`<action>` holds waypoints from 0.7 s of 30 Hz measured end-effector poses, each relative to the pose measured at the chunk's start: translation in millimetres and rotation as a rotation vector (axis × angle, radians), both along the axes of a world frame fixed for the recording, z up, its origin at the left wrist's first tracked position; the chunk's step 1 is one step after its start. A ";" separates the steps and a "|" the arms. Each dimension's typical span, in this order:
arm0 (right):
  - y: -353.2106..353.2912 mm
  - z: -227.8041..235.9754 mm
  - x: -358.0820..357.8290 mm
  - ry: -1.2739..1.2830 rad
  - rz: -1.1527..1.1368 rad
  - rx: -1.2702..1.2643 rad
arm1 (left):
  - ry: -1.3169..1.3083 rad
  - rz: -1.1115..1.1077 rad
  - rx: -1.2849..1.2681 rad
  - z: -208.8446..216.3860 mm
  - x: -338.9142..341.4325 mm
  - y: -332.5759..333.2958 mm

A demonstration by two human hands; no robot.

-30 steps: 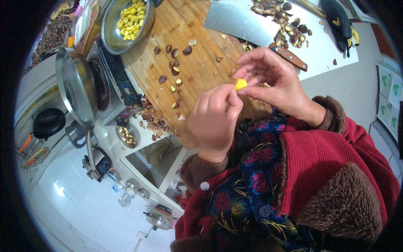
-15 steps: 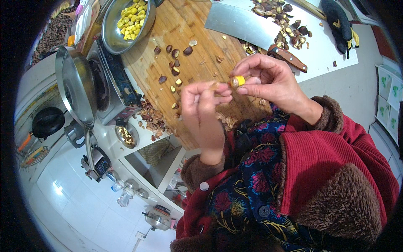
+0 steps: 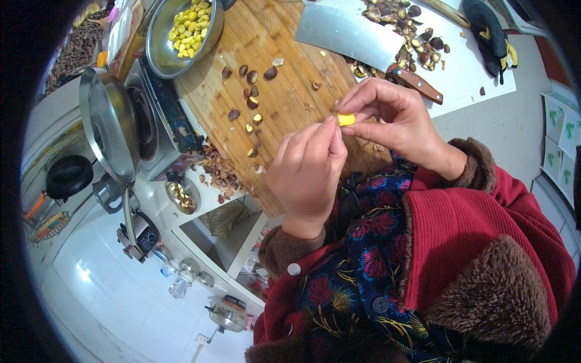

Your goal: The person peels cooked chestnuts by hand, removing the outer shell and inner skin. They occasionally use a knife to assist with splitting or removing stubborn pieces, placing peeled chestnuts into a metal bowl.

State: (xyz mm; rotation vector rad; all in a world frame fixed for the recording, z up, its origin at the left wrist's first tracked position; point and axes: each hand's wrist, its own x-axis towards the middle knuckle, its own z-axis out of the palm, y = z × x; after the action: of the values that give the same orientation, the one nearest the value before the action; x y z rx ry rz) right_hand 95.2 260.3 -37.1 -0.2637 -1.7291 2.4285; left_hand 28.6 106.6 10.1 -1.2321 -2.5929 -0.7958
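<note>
A peeled yellow chestnut [image 3: 345, 120] is pinched between the thumb and fingers of my right hand [image 3: 393, 118], over the near right part of the wooden cutting board [image 3: 284, 45]. My left hand [image 3: 307, 169] has its thumb and fingertips pressed together at the left end of the nut, where a bit of brown skin shows. Several halved chestnuts [image 3: 252, 103] with dark shells lie on the board to the left and beyond my hands. A steel bowl [image 3: 155, 54] at the far left holds peeled yellow chestnuts.
A cleaver [image 3: 348, 36] with a wooden handle lies across the board's right edge, beside a heap of chestnut shells [image 3: 417, 45]. Shell scraps [image 3: 221, 169] and a small metal dish [image 3: 192, 204] are on the left. A steel pan [image 3: 109, 121] stands by the stove.
My left hand has come right and up to the chestnut, its fingers closing against it. A pale scrap now lies near the board's left edge. My right hand has barely moved.
</note>
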 end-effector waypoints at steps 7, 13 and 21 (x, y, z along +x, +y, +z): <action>1.0 5.8 0.8 0.050 -0.016 0.230 | 0.089 0.006 0.022 -3.7 1.2 2.0; -1.7 -4.2 -0.7 -0.036 0.055 -0.241 | -0.354 0.157 0.093 6.9 3.8 6.3; 1.1 -8.0 -4.5 -0.118 0.051 -0.466 | -0.967 0.369 0.637 3.1 3.6 2.1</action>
State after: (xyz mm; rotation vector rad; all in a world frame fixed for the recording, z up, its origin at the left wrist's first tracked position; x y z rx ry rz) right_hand 90.7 261.4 -45.1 -0.4256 -1.1926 2.8800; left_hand 32.2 108.7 13.2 -0.1499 -2.5953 -2.2811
